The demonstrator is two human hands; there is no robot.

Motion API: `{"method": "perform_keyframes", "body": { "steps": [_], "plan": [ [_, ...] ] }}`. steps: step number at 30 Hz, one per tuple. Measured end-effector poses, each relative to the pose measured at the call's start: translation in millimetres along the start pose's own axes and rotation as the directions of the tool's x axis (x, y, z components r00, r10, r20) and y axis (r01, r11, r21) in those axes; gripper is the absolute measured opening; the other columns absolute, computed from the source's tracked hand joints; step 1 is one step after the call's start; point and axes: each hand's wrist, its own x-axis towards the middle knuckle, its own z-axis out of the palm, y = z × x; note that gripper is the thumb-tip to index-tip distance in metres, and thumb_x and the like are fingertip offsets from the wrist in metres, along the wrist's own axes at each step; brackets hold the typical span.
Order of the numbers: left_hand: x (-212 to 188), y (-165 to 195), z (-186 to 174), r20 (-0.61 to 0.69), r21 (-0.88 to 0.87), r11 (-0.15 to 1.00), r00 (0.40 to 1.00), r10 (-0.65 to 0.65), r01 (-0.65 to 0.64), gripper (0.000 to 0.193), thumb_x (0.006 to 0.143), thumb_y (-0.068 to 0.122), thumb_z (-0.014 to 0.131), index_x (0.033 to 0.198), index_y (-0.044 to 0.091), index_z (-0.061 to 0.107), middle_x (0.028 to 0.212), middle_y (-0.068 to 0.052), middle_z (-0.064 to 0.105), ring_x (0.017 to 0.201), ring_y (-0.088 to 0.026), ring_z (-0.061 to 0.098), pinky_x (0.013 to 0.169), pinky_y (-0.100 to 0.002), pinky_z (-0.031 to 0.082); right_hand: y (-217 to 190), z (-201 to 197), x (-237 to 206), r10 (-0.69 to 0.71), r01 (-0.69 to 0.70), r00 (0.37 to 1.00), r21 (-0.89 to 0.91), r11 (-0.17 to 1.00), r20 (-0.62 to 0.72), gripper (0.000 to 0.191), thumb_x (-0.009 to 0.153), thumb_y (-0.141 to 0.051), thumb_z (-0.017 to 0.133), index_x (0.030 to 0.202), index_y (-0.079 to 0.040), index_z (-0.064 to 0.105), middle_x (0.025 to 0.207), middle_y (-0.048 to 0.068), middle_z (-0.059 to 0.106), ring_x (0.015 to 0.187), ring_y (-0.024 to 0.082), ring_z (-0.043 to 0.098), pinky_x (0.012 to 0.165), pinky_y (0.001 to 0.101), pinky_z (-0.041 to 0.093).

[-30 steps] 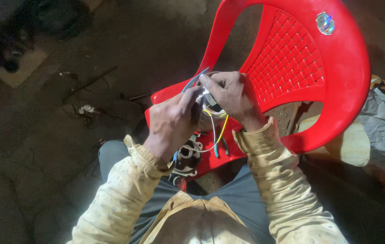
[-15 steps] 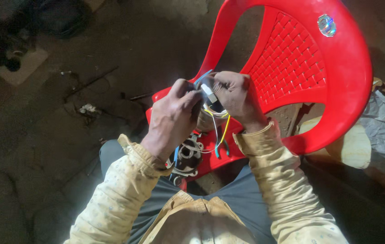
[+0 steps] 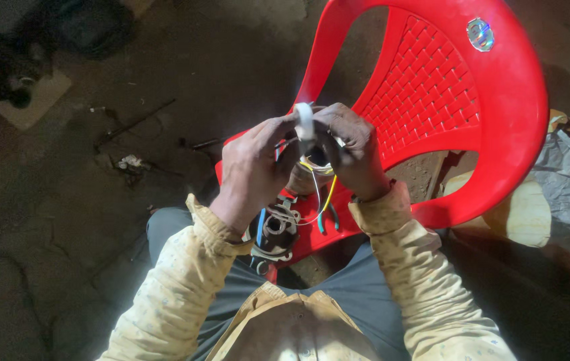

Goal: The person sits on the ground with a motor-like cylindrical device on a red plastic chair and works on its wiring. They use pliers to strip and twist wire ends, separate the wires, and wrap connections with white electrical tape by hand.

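- Fingertips of both hands meet on a small white strip [image 3: 305,121], seemingly tape, held upright between them above the chair seat.
- Left hand [image 3: 253,170] has its thumb and forefinger narrowed onto the strip's near edge; the other fingers curl loosely.
- Right hand [image 3: 346,152] is closed round a small round part [image 3: 312,172], mostly hidden, while its fingertips steady the strip from the far side.
- Thin wires [image 3: 326,195], yellow and white, hang from the part toward the seat.
- Judged from this, the step in hand is binding or taping a wire joint at the part; going on would call for a firm pinch and keeping the wires bunched.
- Below the hands, a dark round metal piece [image 3: 275,229] with blue leads rests on the red chair [image 3: 499,134].
- Loose scraps [image 3: 128,161] lie on the dim floor, well apart.
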Motion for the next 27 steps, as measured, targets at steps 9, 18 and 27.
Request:
{"method": "perform_keyframes", "body": {
  "steps": [9, 18, 27],
  "plan": [
    [14, -13, 4, 0.078, -0.244, 0.814, 0.848, -0.525, 0.527, 0.019, 0.091, 0.022, 0.075, 0.088, 0.003, 0.076, 0.064, -0.004, 0.073, 0.058, -0.005, 0.068, 0.053, -0.025, 0.051, 12, 11, -11, -0.117, 0.106, 0.992, -0.188, 0.976, -0.048, 0.021, 0.089, 0.003, 0.072, 0.108, -0.004, 0.068, 0.106, 0.012, 0.069, 0.105, 0.031, 0.071, 0.09, 0.038, 0.058],
    [5, -5, -21, 0.195, -0.315, 0.933, 0.974, -0.117, 0.175, 0.052, 0.078, 0.013, 0.09, 0.112, -0.001, 0.054, 0.098, -0.011, 0.068, 0.078, -0.013, 0.06, 0.068, -0.032, 0.052, 4, 2, -8, -0.038, 0.039, 0.999, -0.09, 0.995, 0.016, 0.029, 0.088, -0.001, 0.079, 0.115, -0.006, 0.071, 0.109, 0.01, 0.063, 0.108, 0.025, 0.069, 0.089, 0.036, 0.057],
    [-2, -3, 6, -0.036, -0.023, 0.964, 0.963, -0.265, 0.265, 0.014, 0.092, 0.012, 0.075, 0.096, 0.001, 0.068, 0.071, -0.012, 0.065, 0.056, -0.024, 0.063, 0.056, -0.031, 0.047, 0, 8, -11, -0.119, 0.121, 0.993, -0.245, 0.962, 0.023, 0.027, 0.086, 0.002, 0.076, 0.111, -0.004, 0.069, 0.11, 0.01, 0.067, 0.11, 0.032, 0.067, 0.092, 0.0395, 0.057]
  ]
}}
